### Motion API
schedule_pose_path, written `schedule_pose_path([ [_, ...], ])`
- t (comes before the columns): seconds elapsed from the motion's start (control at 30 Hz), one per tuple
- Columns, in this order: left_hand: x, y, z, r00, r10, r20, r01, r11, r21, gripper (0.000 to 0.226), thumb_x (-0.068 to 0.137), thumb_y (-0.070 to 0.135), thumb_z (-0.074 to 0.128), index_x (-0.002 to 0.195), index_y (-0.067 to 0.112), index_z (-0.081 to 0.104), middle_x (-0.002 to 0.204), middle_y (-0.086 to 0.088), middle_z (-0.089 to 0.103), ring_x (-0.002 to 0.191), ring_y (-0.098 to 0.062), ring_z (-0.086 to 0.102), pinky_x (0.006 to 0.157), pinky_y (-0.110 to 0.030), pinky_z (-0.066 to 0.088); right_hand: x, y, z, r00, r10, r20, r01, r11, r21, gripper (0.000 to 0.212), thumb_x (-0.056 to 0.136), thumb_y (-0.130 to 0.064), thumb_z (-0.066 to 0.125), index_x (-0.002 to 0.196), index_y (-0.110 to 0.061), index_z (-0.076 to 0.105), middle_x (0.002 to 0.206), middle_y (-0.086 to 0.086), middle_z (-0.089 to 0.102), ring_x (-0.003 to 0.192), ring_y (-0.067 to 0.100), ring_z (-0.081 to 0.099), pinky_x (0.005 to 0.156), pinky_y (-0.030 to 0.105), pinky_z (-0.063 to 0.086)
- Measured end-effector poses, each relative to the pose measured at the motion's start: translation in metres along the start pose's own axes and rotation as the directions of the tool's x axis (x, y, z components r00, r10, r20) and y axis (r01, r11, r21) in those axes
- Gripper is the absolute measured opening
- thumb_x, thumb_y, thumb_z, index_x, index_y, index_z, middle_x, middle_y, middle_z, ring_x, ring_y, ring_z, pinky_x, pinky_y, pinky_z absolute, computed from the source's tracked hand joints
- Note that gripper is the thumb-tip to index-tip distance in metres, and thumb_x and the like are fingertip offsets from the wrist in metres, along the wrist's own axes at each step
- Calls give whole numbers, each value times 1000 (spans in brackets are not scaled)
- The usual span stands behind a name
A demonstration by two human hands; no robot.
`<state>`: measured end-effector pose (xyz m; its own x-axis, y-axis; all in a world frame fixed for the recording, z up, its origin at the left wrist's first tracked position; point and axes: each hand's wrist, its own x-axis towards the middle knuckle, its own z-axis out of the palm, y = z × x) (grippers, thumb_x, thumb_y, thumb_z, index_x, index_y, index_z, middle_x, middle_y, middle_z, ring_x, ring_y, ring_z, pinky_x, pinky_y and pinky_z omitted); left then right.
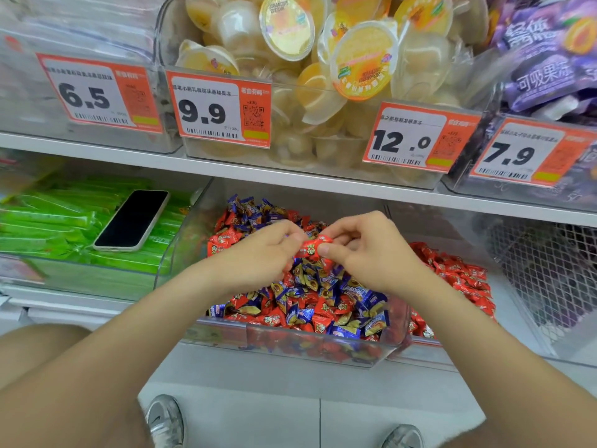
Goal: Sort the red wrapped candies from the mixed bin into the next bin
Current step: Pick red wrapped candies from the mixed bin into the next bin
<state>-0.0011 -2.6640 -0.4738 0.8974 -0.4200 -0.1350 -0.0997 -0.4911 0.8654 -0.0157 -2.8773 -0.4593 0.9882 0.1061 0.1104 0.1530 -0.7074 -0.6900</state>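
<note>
A white store shelf (pixel 290 180) carries clear bins of yellow jelly cups (pixel 361 59) and purple pouches (pixel 546 59) behind orange price tags reading 6.5 (pixel 97 93), 9.9 (pixel 219 108), 12.0 (pixel 416 137) and 7.9 (pixel 526 153), while below it a black smartphone (pixel 132 219) lies on green stick packs (pixel 48 221), a wire mesh basket (pixel 549 270) sits at the right, and the pale tiled floor (pixel 242 409) lies beneath.
</note>
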Motion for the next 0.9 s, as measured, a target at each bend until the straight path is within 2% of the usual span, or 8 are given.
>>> schedule_pose_path([
  [0.3, 10, 2, 18, 996, -51, -71, 21, 926, -377, 23, 106, 38, 58, 111, 17, 65, 79, 3, 72, 63, -11, 53, 57, -25, 44, -8, -7, 13, 967, 230, 112, -247, 725, 643, 20, 101, -4, 68, 120, -9, 74, 97, 19, 78, 87, 31, 80, 81, 37, 65],
  [0.4, 12, 3, 15, 993, -68, -99, 37, 955, -293, 22, 104, 41, 61, 103, 19, 67, 84, 0, 72, 61, -12, 55, 55, -25, 45, -4, -5, 7, 954, 192, 232, -301, 644, 704, 26, 100, 3, 65, 124, -5, 72, 103, 18, 77, 93, 26, 77, 84, 34, 63],
  [0.47, 10, 3, 11, 990, -87, -113, 62, 976, -207, 23, 101, 40, 65, 93, 18, 67, 77, 3, 69, 60, -12, 54, 53, -24, 43, -4, -2, 5, 955, 155, 253, -276, 775, 569, 35, 97, 6, 68, 129, -7, 68, 98, 15, 75, 83, 18, 73, 76, 28, 61],
  [0.53, 7, 2, 8, 985, -95, -141, 83, 993, -90, 25, 95, 41, 69, 84, 19, 65, 64, 7, 62, 55, -13, 49, 56, -28, 42, -3, 1, 0, 970, 107, 217, -132, 986, 103, 43, 94, 6, 61, 130, -17, 65, 92, 7, 74, 71, 9, 68, 67, 22, 56],
  [0.63, 0, 1, 5, 982, -94, -161, 94, 996, -5, 27, 86, 43, 71, 78, 19, 62, 56, 7, 54, 55, -17, 44, 62, -35, 39, -4, 5, 1, 908, 78, 411, 84, 929, -361, 36, 91, 0, 52, 115, -20, 72, 74, -5, 60, 59, 1, 53, 53, 12, 41],
  [0.7, -3, 4, 3, 984, -97, -149, 94, 995, -28, 25, 85, 39, 69, 78, 18, 58, 69, 4, 73, 54, -16, 46, 63, -36, 42, -8, 10, 9, 884, 74, 462, 168, 872, -460, 15, 91, -19, 66, 99, -15, 77, 73, 0, 65, 65, 8, 58, 63, 24, 51],
  [0.8, -6, 8, 3, 986, -106, -132, 104, 994, -18, 23, 87, 26, 68, 87, 14, 48, 82, 0, 80, 54, -12, 47, 63, -34, 42, -13, 15, 23, 887, 112, 447, 188, 797, -574, 55, 75, -62, 83, 92, -11, 76, 77, 6, 72, 74, 25, 70, 69, 42, 62],
  [0.9, -8, 8, 4, 987, -86, -132, 89, 996, 16, 25, 89, 24, 66, 90, 7, 48, 80, 0, 79, 57, -16, 47, 60, -33, 42, -14, 14, 33, 894, 73, 441, 248, 740, -625, 52, 73, -58, 88, 92, -11, 74, 81, 3, 69, 79, 26, 68, 70, 41, 62],
])
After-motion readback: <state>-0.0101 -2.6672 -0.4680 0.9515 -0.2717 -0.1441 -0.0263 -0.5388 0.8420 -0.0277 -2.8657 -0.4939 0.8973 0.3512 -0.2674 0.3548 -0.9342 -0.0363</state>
